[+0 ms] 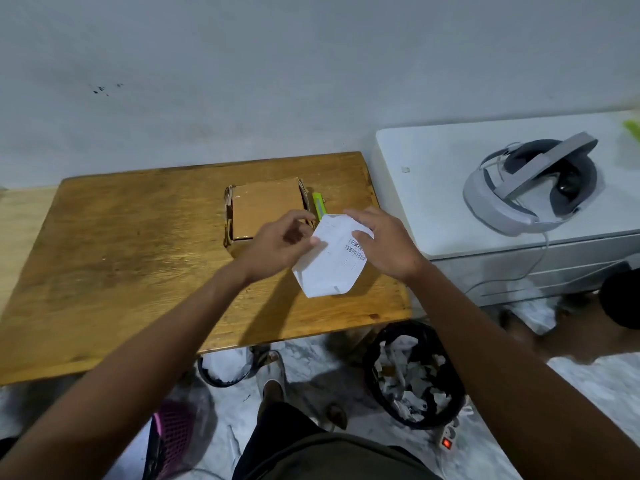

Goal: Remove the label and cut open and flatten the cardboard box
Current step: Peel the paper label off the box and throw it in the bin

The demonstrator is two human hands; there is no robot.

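A small brown cardboard box (266, 211) sits on the wooden table (121, 258), its top bare and its side flaps ragged. A white label (329, 268) with a barcode is off the box and held above the table's right part. My left hand (280, 245) pinches the label's left edge. My right hand (384, 242) grips its upper right corner, fingers over the paper. A green utility knife (319, 206) lies on the table just right of the box, partly hidden behind the label.
A white cabinet (433, 188) to the right carries a grey headset (533, 185). On the floor below the table's front edge stand a black bin (414, 379) full of paper scraps, a purple basket (173, 431) and a power strip (448, 439).
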